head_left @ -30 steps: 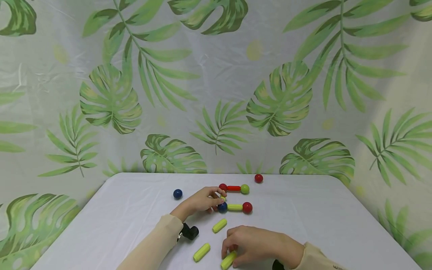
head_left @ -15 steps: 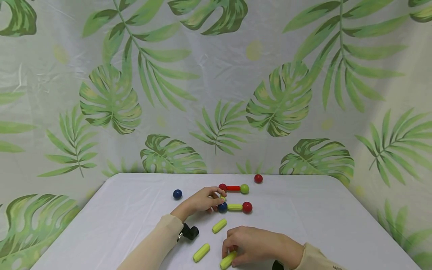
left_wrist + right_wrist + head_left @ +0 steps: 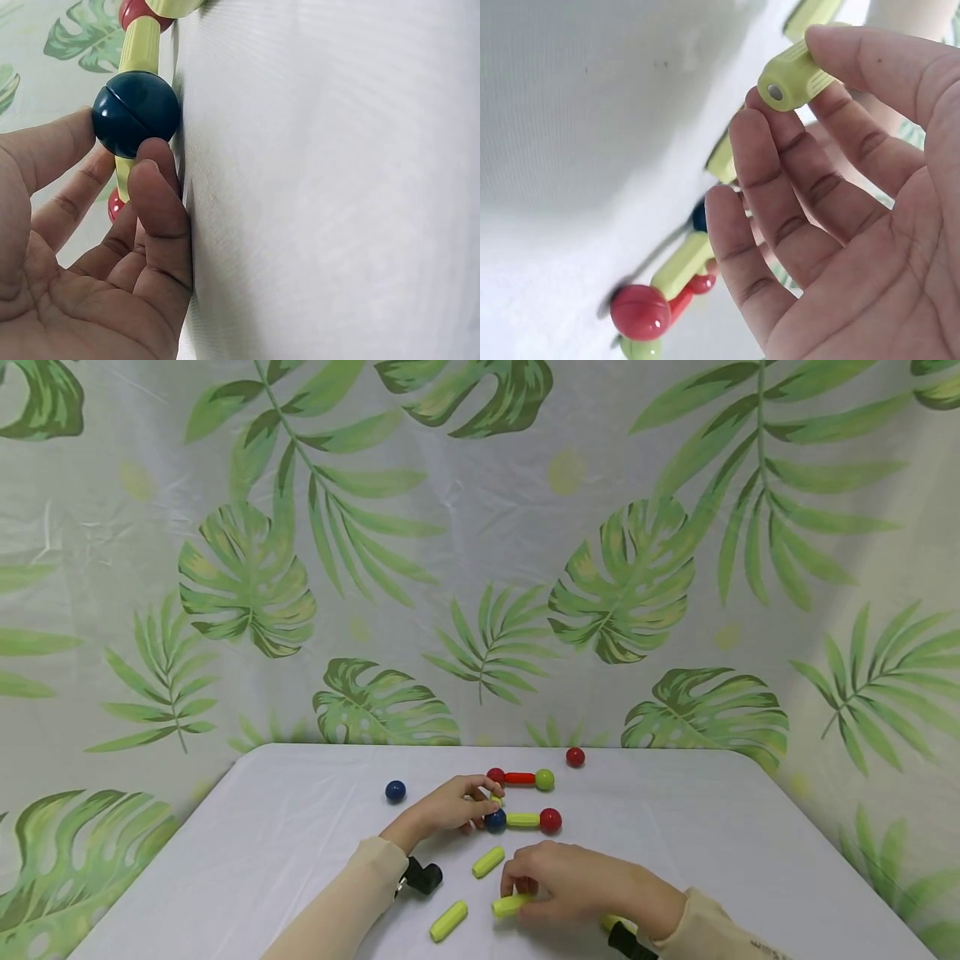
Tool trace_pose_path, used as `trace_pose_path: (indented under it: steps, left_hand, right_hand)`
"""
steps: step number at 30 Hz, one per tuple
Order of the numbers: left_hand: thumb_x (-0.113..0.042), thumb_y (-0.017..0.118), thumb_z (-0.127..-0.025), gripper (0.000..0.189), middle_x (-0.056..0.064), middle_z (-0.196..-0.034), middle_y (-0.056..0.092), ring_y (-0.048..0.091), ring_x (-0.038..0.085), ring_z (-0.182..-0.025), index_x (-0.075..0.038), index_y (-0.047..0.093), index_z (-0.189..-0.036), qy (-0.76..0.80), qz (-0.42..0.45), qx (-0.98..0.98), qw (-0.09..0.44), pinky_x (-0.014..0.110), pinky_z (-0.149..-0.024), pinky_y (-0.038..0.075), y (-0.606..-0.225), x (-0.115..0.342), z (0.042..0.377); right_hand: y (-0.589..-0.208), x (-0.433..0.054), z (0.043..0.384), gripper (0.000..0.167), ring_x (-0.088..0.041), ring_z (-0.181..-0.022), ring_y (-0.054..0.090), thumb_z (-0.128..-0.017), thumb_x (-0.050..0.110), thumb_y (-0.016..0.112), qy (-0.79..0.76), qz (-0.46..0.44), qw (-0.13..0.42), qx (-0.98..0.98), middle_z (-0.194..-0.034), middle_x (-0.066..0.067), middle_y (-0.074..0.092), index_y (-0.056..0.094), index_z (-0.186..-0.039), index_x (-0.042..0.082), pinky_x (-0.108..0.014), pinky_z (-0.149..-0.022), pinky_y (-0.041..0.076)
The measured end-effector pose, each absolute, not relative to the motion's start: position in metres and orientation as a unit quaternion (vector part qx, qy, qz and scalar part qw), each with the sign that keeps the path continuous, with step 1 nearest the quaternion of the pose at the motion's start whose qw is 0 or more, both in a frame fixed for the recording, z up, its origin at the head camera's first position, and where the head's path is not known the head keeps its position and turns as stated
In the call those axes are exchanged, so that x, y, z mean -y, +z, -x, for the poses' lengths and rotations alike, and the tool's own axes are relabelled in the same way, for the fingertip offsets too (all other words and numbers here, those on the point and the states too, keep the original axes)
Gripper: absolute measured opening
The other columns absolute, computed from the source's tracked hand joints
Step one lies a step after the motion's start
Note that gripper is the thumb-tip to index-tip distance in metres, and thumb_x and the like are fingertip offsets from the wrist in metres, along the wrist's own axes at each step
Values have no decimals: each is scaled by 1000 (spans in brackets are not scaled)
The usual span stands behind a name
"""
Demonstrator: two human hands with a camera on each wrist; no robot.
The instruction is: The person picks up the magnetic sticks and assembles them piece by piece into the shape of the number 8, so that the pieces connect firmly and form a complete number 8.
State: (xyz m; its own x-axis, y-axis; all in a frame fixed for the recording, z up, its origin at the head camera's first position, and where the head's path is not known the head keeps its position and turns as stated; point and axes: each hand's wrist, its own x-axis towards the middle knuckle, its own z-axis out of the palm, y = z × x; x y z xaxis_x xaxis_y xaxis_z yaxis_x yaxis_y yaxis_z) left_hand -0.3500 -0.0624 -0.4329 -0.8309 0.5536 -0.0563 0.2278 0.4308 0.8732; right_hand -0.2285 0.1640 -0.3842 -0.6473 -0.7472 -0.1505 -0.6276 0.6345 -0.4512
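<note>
My right hand (image 3: 570,881) pinches a yellow-green rod (image 3: 795,79) between thumb and forefinger, just above the table. The rod's near end shows a small metal disc. My left hand (image 3: 450,804) holds the blue ball (image 3: 137,114) of a joined figure between thumb and fingers. From that ball one yellow-green rod (image 3: 522,820) runs right to a red ball (image 3: 551,821). Another rod (image 3: 496,799), partly behind the fingers, leads back to a red ball (image 3: 496,776). A red rod (image 3: 520,778) links that ball to a green ball (image 3: 544,779).
Loose yellow-green rods lie on the white table (image 3: 225,877): one by the figure (image 3: 488,862), one nearer the front (image 3: 448,922), and one (image 3: 617,924) partly hidden by the right wrist. A loose blue ball (image 3: 395,791) and red ball (image 3: 575,757) lie farther back.
My right hand has lifted and moved slightly forward with the yellow-green rod, which has turned more level. A rod by the right wrist has come into sight. The left hand stays still.
</note>
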Motion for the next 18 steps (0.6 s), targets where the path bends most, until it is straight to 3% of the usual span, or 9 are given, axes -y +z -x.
trace_pose_path:
  steps: [8,18]
  left_hand:
    - [-24,67,-107,27,9,-108,67,64,17,-81,-9,70,-130,478,-238,-829,165,27,-64,53,-436,62,351]
    - [-25,68,-107,28,9,-108,68,64,16,-81,-10,70,-130,480,-240,-828,163,27,-64,53,-436,63,352]
  right_hand:
    - [-377,-176,243,7,6,-78,59,-97,22,79,-247,373,139,-884,-85,18,67,74,-102,19,-19,-75,52]
    - [-376,-194,270,18,-1,-76,63,-96,29,81,-333,307,70,-889,-82,9,71,75,-101,13,-22,-74,54]
